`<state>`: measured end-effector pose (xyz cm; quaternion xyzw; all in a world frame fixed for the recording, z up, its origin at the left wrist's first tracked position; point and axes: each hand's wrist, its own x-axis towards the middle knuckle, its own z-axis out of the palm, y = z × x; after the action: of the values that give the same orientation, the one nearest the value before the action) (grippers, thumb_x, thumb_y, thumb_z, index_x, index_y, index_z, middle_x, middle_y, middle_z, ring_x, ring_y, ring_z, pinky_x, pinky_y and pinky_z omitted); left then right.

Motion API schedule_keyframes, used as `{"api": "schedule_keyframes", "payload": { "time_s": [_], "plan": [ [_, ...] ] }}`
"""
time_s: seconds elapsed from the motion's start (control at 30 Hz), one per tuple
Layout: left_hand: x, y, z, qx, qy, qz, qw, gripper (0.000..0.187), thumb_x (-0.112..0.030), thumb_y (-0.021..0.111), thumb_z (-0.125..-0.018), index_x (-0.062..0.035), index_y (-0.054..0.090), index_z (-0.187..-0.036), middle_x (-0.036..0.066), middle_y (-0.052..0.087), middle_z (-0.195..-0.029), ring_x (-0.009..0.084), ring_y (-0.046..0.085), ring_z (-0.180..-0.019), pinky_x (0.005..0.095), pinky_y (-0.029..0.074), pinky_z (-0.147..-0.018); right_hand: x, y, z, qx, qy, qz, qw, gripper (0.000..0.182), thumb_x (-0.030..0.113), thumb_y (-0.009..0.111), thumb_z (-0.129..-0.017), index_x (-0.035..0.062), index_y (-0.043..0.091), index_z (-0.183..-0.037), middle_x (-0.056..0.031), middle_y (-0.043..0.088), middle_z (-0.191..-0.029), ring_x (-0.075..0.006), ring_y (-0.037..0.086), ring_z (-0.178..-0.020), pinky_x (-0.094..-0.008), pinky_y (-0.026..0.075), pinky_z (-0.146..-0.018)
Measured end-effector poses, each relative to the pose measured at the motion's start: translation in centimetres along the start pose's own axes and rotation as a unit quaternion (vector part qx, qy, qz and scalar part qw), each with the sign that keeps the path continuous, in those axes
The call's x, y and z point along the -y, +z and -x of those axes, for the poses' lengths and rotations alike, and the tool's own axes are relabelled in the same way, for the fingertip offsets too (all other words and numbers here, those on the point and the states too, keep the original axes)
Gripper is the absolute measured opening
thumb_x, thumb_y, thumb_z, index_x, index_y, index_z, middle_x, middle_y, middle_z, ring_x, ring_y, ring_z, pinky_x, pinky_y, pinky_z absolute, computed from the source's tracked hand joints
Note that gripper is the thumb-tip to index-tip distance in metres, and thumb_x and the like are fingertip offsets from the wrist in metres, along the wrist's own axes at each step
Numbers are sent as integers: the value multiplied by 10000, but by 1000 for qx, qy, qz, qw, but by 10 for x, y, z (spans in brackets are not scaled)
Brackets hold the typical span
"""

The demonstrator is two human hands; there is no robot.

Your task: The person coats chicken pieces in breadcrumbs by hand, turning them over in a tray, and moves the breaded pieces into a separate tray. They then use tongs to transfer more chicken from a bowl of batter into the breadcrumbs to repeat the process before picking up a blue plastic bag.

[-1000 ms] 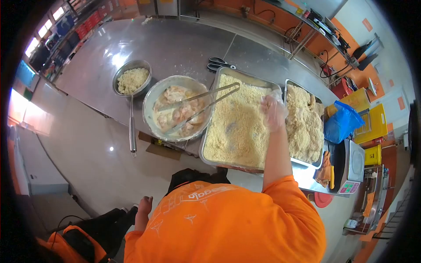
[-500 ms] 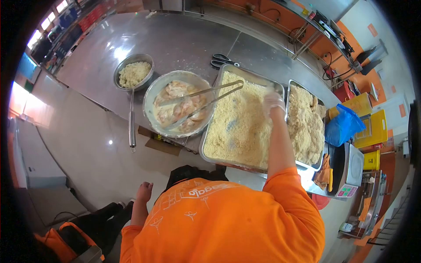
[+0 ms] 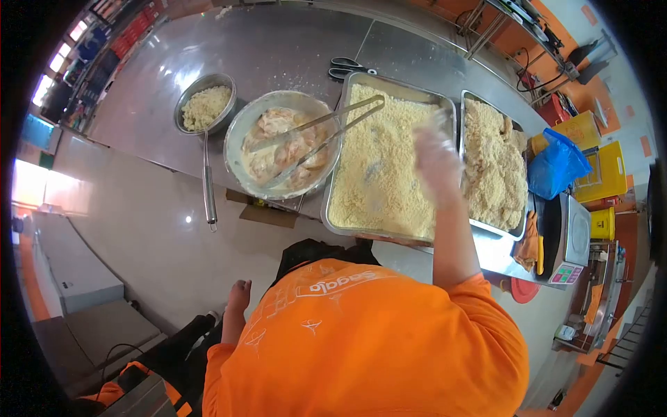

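Observation:
My right hand (image 3: 438, 161), in a clear glove, is smeared by motion above the right side of a metal tray of pale yellow crumbs (image 3: 389, 146). Its fingers are too blurred to read. Down beside my hip, away from the table, my left hand (image 3: 238, 295) hangs with fingers curled in and nothing showing in it. Metal tongs (image 3: 347, 125) lie across the rim of a bowl (image 3: 233, 153) of raw meat pieces (image 3: 278, 149) in pale batter, their joined end over the crumbs. Crumb-coated pieces (image 3: 493, 163) fill a second tray right of my right hand.
A long-handled strainer (image 3: 207, 167) with crumbs stands left of the bowl. Black-handled scissors (image 3: 351, 67) lie behind the crumb tray. To the right are a blue plastic bag (image 3: 558, 165), a scale (image 3: 573, 240) and a brown cloth (image 3: 528, 243). Another person's orange clothing (image 3: 174, 396) shows at lower left.
My right hand has shifted slightly toward me over the crumbs, its fingers still blurred. The left hand stays low at my side. The camera view has shifted a little.

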<state>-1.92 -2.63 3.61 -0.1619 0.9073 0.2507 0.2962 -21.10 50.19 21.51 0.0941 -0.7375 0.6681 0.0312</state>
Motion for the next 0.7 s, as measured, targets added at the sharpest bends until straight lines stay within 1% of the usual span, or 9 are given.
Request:
{"api": "schedule_keyframes", "payload": {
  "time_s": [0.03,0.1,0.13,0.23,0.33,0.43,0.53,0.6,0.7],
  "plan": [
    [-5,-1,-5,18,-1,-7,1000,362,-328,468,-817,20,534,-890,227,561,-884,392,506,-872,425,403,-750,5,20,8,40,-17,160,986,184,40,447,-785,31,522,-952,-53,560,-822,-132,535,-787,-236,431,-703],
    [-5,5,-17,8,29,-9,999,351,-322,466,-819,15,531,-894,225,559,-885,390,505,-873,423,404,-747,-4,48,25,104,118,62,986,164,41,444,-795,31,540,-928,-72,569,-843,-150,546,-783,-257,445,-704],
    [-6,8,-21,2,45,-8,999,346,-319,465,-820,12,530,-896,224,559,-885,389,504,-873,422,404,-746,-16,58,32,118,258,-198,938,140,45,439,-807,36,551,-891,-88,564,-864,-159,550,-770,-262,461,-687],
    [-9,12,-23,6,43,-5,999,350,-320,474,-816,16,526,-898,227,556,-885,387,505,-870,418,406,-745,-6,80,30,179,324,-71,926,131,79,443,-807,25,548,-864,-91,573,-845,-168,555,-764,-264,454,-684],
    [-18,5,-15,9,-1,-22,1000,359,-328,474,-816,16,524,-905,226,553,-892,381,506,-871,414,408,-748,30,91,19,397,14,412,820,143,100,426,-800,12,532,-839,-90,579,-819,-181,558,-743,-271,449,-665],
    [1,9,-17,15,-2,-26,1000,375,-344,466,-818,16,524,-910,224,553,-905,373,507,-886,415,407,-758,63,111,24,351,10,579,736,155,171,462,-742,61,566,-776,-88,576,-856,-209,565,-804,-281,447,-699],
    [4,8,-7,22,-29,-29,999,385,-355,460,-820,13,525,-914,220,552,-921,364,507,-902,416,407,-763,5,107,31,308,-19,592,744,149,169,449,-740,91,570,-775,-67,567,-826,-194,568,-815,-290,453,-689],
    [15,16,-8,21,-39,-25,999,385,-354,461,-821,14,527,-909,221,551,-928,364,507,-907,417,407,-763,-38,91,26,323,-80,405,852,127,114,450,-744,48,538,-809,-79,554,-753,-191,564,-750,-277,452,-646],
    [26,25,-6,21,-38,-8,999,386,-354,461,-821,16,527,-912,221,549,-941,365,506,-909,417,406,-764,-7,83,22,301,-48,407,861,145,118,451,-738,41,543,-819,-106,562,-790,-195,564,-731,-292,461,-609]
  ]
}}
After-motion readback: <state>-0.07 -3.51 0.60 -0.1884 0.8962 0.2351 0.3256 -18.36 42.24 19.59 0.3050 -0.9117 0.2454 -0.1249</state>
